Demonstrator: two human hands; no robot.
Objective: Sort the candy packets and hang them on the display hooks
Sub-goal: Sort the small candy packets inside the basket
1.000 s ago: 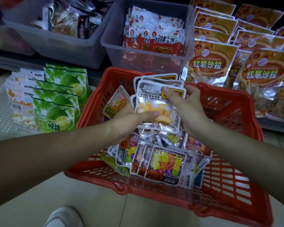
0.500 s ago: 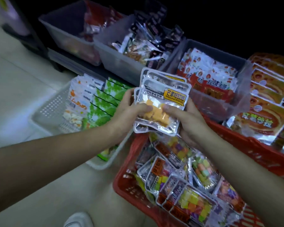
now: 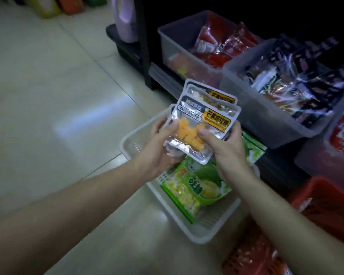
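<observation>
**Mango stack held two-handed, hooks out of view**

A stack of mango candy packets [image 3: 207,118] is held up above the white basket [image 3: 205,235], clear of the green packets [image 3: 205,187] lying in it. The left hand [image 3: 157,153] is clamped on the lower left edge, thumb over the front face. The right hand [image 3: 228,149] is clamped on the lower right, thumb pressed on the orange pieces. The hands are close together on the one stack. At least three packets can be told by their fanned top edges, and yellow labels are seen on the front two.

Step judged: the stack is being squared up for hanging. No display hooks are seen.

Notes for doing it well:
- Top edges should be brought level so that the hang holes line up; the holes themselves cannot be made out.
- The grip is best placed low, with the headers left free for the hook.
- The film looks slick, so inner packets may slide out and firm thumb pressure is advised.
- Labels should be checked before hanging, since the rear packets are mostly hidden.

The red basket [image 3: 326,203] sits at the lower right, its contents too blurred to tell.
</observation>
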